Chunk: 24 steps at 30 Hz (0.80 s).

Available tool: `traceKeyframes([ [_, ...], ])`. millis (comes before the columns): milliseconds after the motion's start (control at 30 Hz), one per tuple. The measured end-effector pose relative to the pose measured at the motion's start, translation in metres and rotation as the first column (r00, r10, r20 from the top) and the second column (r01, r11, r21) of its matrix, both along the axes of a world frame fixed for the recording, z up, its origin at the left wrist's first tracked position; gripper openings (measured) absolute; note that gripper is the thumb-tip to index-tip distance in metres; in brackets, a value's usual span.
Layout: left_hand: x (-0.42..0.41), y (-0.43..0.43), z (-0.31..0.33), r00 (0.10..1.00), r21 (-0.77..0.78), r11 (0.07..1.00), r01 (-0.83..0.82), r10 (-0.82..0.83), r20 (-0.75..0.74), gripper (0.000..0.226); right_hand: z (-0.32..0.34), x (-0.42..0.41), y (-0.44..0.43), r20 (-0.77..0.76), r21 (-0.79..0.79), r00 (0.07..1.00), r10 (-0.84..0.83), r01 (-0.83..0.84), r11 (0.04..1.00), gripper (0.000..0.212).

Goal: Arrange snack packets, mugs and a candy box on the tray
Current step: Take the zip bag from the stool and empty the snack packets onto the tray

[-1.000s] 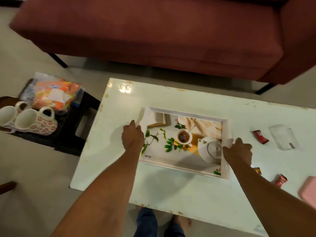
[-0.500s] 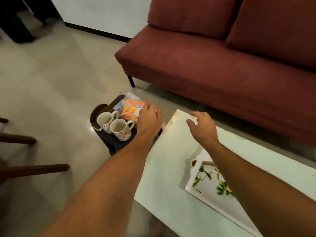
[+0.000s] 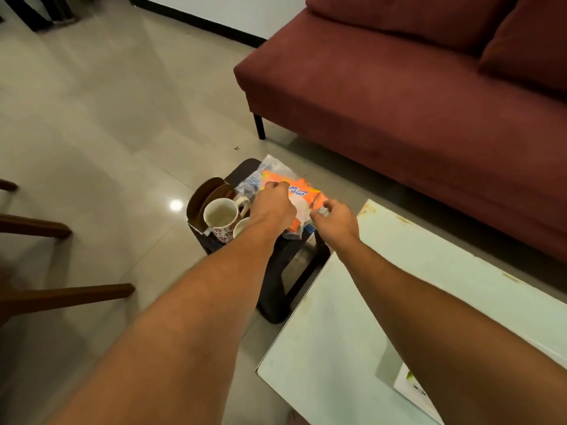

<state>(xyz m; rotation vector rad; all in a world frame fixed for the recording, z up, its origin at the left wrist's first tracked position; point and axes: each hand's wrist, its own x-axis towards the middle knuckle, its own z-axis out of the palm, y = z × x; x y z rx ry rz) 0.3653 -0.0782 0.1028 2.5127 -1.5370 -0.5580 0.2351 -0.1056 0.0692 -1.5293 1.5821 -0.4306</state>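
Tray (image 3: 412, 386) is poking in at the near rt corner, lying on the white worktop (image 3: 383, 286); only a sliver is showing. Both arms are stretching past the worktop's end to a low black stool (image 3: 277, 280). Step in hand, prob: fetching the snack packets (image 3: 303, 194), which are lying on that stool. L hand (image 3: 273, 207) is curling its grip over the orange pack's left edge, fingers bent on the wrapper. R hand (image 3: 336, 220) is hooking fingers at the rt edge; can't tell if that grip is pinching anything. Two floral mugs (image 3: 219, 216) are standing just beside the packs. Next move is prob calling for a firm two-sided lift w/o knocking the mugs, then a carry back to the tray. Red sofa (image 3: 399, 102) is sitting beyond.
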Motion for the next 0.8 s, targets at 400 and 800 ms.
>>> traceKeyframes([
  [400, 0.03, -0.025, -0.054, 0.999, 0.117, 0.993, -0.003, 0.008, -0.036, 0.062, -0.057, 0.037, -0.041, 0.176, 0.413, 0.939, -0.294, 0.201, 0.888, 0.072],
  [800, 0.024, -0.023, -0.048, 0.987, 0.031, 0.995, -0.093, 0.096, -0.126, 0.059, -0.053, 0.032, -0.031, 0.369, 0.53, 0.839, -0.4, 0.163, 0.832, 0.034],
])
